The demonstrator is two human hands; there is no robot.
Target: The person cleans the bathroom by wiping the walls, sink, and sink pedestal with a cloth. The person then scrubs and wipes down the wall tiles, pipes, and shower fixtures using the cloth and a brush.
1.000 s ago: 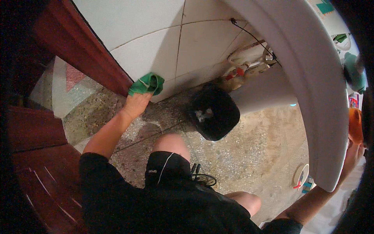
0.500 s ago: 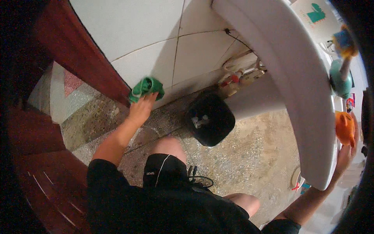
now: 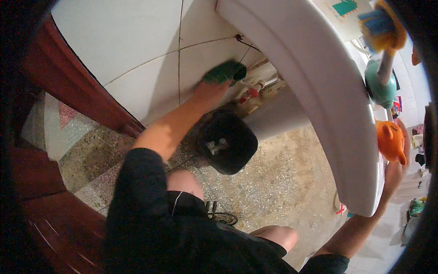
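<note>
My left hand [image 3: 211, 94] reaches across to the white tiled wall and is closed on a green cloth [image 3: 224, 72], pressed against the low tiles beside the sink's pipes. Motion blurs both the hand and the cloth. Over at the right, my right hand [image 3: 395, 170] lies at the rim of the white sink [image 3: 319, 77], behind and beside an orange animal-shaped figure [image 3: 390, 140]. That figure hides most of its fingers, so whether they grip anything does not show.
Below my left forearm stands a black bin [image 3: 230, 144] with pale scraps inside. Red-handled pipe fittings [image 3: 248, 95] sit under the sink. A brush [image 3: 383, 32] in a teal holder [image 3: 380, 84] stands on the sink. A dark red door frame [image 3: 82, 77] borders the left.
My left hand has carried the green cloth rightward and up along the wall, from beside the door frame to near the pipes. My right hand stays by the orange figure; the view has shifted slightly.
</note>
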